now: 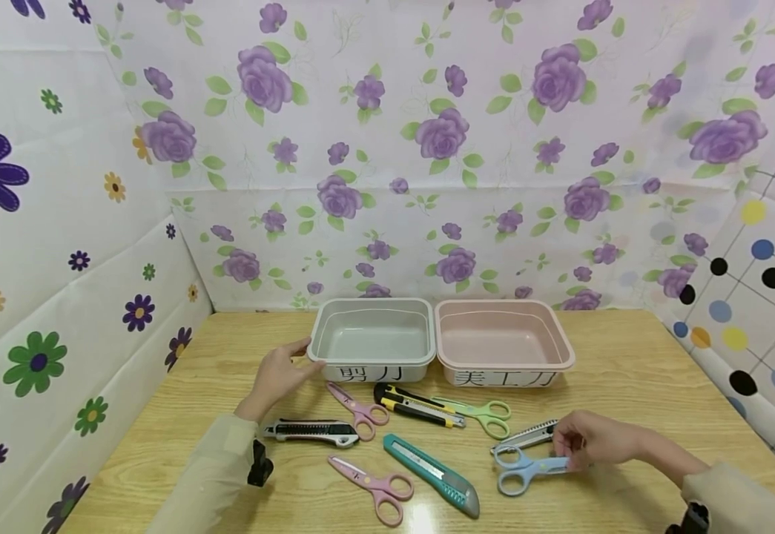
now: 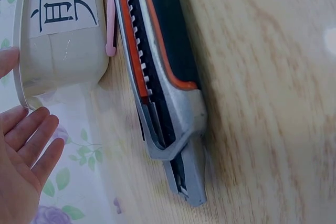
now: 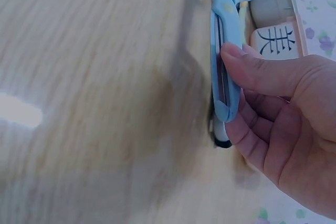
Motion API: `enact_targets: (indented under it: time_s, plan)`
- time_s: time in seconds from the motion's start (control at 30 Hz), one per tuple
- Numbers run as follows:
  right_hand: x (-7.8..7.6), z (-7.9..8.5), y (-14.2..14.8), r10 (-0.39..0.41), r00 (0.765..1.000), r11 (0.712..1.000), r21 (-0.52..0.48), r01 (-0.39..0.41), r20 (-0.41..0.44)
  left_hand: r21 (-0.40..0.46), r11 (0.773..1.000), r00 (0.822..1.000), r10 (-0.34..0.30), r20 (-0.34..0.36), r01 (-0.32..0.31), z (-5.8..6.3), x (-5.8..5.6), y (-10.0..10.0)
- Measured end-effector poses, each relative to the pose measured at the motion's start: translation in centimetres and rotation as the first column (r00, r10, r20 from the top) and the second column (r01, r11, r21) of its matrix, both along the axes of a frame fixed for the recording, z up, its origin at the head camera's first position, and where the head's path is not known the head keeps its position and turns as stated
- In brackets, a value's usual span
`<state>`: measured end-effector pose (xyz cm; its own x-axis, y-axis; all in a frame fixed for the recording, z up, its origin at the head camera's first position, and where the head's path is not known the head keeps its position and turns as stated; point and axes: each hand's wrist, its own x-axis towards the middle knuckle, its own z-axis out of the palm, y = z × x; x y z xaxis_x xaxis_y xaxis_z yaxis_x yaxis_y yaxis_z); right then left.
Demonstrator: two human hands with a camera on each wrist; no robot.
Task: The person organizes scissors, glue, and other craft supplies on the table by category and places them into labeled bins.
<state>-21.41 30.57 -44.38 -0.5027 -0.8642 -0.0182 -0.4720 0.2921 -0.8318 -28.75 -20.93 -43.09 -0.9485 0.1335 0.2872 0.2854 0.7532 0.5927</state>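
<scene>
While your right hand pinches the blade end of the light-blue scissors between thumb and fingers, their handle loops point to your left, at the right side of the wooden table. Just behind them lies a slim silver snap-off knife, partly hidden by your hand. Your left hand, thumb and fingers apart, touches the left rim of the grey bin, labelled 剪刀. Beside that bin stands the pink bin, labelled 美工刀. Near your left wrist is a black-and-silver utility knife. Before the bins, left to right, lie the upper pink scissors, a yellow-and-black utility knife and green scissors. Nearest you are the lower pink scissors and a teal utility knife.
</scene>
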Motion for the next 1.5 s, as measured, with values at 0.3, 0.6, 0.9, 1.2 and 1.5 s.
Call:
enact_targets:
  time_s: [0.3,0.6,0.9,1.2,1.5]
  plan:
    - [-1.0,2.3,-1.5,0.004,0.999,1.0,0.029,-0.003,-0.048,-0.002,1.0,1.0,0.004,0.003,-0.004,0.0,0.0,-0.1]
    - [-2.4,4.7,-2.5,0.004,0.998,0.997,0.074,0.001,-0.07,-0.02,1.0,1.0,0.002,-0.009,-0.003,0.1,0.0,-0.1]
    - [-3.5,6.0,-3.7,0.006,0.998,0.996,0.088,-0.001,-0.059,-0.029,1.0,1.0,-0.005,-0.014,0.004,-0.2,-0.1,-0.2]
    - [-4.8,7.1,-5.5,-0.016,0.995,0.995,0.098,0.026,-0.096,-0.033,0.999,1.0,-0.005,-0.027,0.004,0.1,-0.2,-0.1]
    - [-6.5,8.8,-7.1,-0.046,0.987,0.992,0.11,0.064,-0.154,-0.04,0.999,1.0,0.006,-0.001,-0.006,0.2,-0.1,0.0]
